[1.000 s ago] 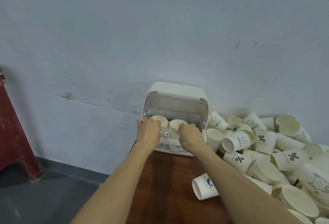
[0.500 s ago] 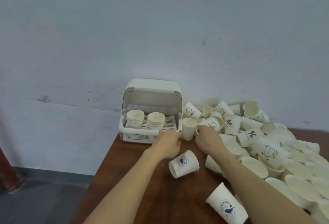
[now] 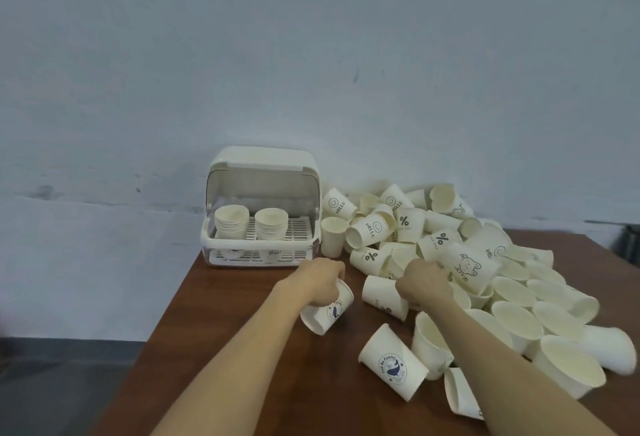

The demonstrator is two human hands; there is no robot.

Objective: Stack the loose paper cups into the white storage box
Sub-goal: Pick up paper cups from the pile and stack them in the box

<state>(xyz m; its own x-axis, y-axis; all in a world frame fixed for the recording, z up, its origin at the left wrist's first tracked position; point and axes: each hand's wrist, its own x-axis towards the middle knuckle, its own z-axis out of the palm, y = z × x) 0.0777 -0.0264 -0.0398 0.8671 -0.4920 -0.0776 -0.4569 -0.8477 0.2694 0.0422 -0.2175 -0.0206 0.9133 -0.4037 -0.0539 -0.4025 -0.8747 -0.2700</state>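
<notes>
Nearest the camera, two bare forearms reach forward over a brown wood-grain tabletop, whose left edge runs diagonally down beside a grey floor. Between the forearms a paper cup lies on its side, smooth and tapered, with a round blue whale badge that reads "Feel Be Funny".

The left hand grips a tipped whale cup from above, its fingers curled round the base end so that the tips are hidden. The right hand is knuckles-up at the near edge of the heap, its fingers bent down among the cups; whether they pinch one cannot be told. Just left of it a plain cup lies sideways.

The loose cups spread in a tumbled pile across the right half of the tabletop, matte cream inside and white outside. Some carry "HELLO" with a smiley, others a bold "%" sign, and one a line-drawn bear. Open wood lies between the hands and the box.

Farther back, at the tabletop's left rear corner, stands the white storage box, of glossy plastic with rounded corners, its clear hood raised over a slotted tray. Two short nested stacks stand upright side by side on the tray's left. Behind rises a pale scuffed wall.
</notes>
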